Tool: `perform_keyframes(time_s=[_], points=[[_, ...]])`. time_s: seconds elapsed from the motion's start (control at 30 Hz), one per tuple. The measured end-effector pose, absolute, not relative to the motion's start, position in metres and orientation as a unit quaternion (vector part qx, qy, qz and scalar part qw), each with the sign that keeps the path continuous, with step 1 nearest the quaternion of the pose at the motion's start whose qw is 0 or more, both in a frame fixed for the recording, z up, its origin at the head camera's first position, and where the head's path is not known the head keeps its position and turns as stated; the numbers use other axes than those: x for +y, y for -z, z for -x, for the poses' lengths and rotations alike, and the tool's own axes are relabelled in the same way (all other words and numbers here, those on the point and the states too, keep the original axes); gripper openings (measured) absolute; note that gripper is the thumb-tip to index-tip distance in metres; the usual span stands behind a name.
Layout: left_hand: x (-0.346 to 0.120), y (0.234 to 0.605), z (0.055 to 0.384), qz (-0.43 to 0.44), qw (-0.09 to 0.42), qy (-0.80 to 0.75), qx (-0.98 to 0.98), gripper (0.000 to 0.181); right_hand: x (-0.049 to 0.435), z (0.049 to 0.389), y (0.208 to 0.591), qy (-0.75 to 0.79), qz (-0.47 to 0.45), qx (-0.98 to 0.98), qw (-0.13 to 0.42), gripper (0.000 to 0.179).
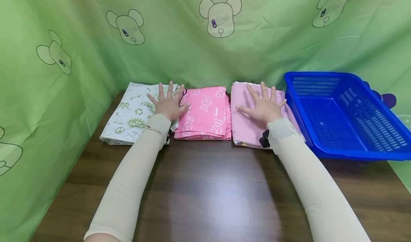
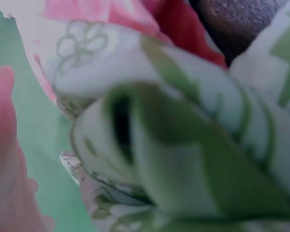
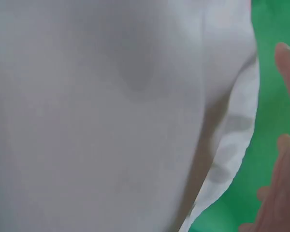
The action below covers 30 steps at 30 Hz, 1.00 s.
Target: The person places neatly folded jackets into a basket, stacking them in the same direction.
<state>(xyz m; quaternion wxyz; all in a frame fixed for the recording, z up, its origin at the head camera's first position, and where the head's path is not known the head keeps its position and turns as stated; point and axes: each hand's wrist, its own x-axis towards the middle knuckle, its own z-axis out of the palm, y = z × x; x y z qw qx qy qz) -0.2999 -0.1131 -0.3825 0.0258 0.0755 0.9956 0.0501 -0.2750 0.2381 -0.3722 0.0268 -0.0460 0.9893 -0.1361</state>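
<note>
Spread, not gripping

The left hand (image 1: 168, 106), fingers splayed, lies over the inner edge of the green-printed white folded cloth (image 1: 123, 117); the right hand (image 1: 264, 108), likewise spread, over the pale pink folded cloth (image 1: 242, 126). Contact is unclear; the pose suits flattening. Between sits a hot-pink folded cloth (image 1: 203, 110), presumably aligned for reach, beside which, beyond the pale pink, stands a blue plastic basket (image 1: 332, 148).

In the head view the left forearm (image 1: 128, 185) reaches from between seven and eight o'clock, the right forearm (image 1: 316, 181) from between four and five, and the left hand (image 1: 168, 107) and right hand (image 1: 265, 109) are palm down, straight fingers (image 1: 170, 90) fanned around twelve.
</note>
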Motion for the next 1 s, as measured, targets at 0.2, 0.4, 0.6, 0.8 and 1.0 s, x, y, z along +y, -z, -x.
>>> perform_keyframes(time_s=[0.2,0.4,0.6,0.8,1.0], points=[[-0.113,0.378,0.292,-0.079,0.027,-0.061,0.995,0.082,0.233,0.267,0.37,0.154,0.048,0.987,0.024,0.103],[-0.113,0.373,0.283,-0.084,0.011,-0.09,0.992,0.084,0.225,0.258,0.365,0.19,0.063,0.98,0.0,0.102],[-0.115,0.361,0.272,-0.085,-0.032,-0.129,0.987,0.084,0.21,0.245,0.36,0.231,0.066,0.971,-0.022,0.1],[-0.121,0.346,0.26,-0.089,-0.117,-0.203,0.968,0.076,0.189,0.233,0.358,0.27,0.081,0.958,-0.058,0.098],[-0.13,0.337,0.245,-0.096,-0.205,-0.281,0.933,0.071,0.165,0.219,0.357,0.348,0.11,0.927,-0.081,0.093]])
